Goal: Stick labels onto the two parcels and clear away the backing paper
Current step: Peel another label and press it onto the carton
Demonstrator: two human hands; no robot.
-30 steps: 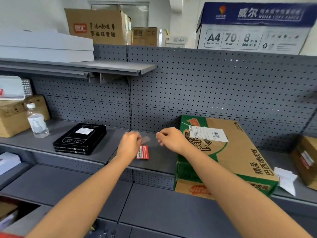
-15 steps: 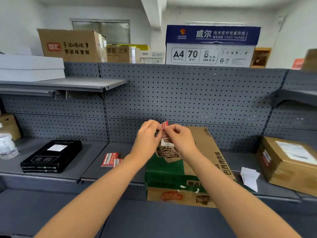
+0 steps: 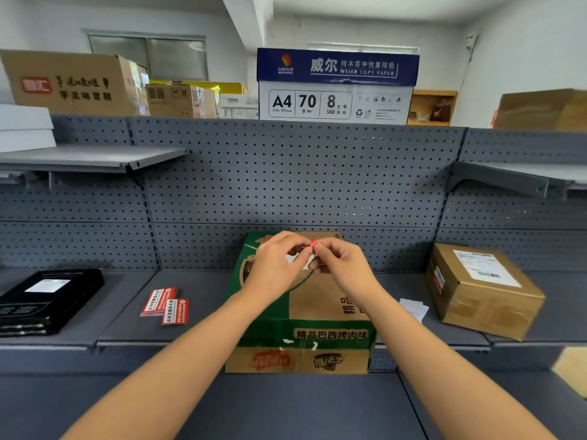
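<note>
A green and brown carton (image 3: 317,312) stands on the grey shelf in front of me. Above its top, my left hand (image 3: 276,265) and my right hand (image 3: 338,265) meet and both pinch a small red label (image 3: 313,243) between fingertips. A plain brown parcel (image 3: 482,293) with a white shipping slip on top and a red sticker on its side sits at the right. Two more red labels (image 3: 166,304) lie flat on the shelf to the left of the carton. The carton's own white slip is mostly hidden behind my hands.
A black flat box (image 3: 44,300) lies at the far left. White backing paper (image 3: 413,308) lies between the carton and the brown parcel. A grey pegboard wall (image 3: 301,176) rises behind, with a copy paper box (image 3: 336,87) and cartons on top.
My view swung right. Both hands rose from the shelf beside the red labels and came together over the carton, pinching one red label. The brown parcel came into view.
</note>
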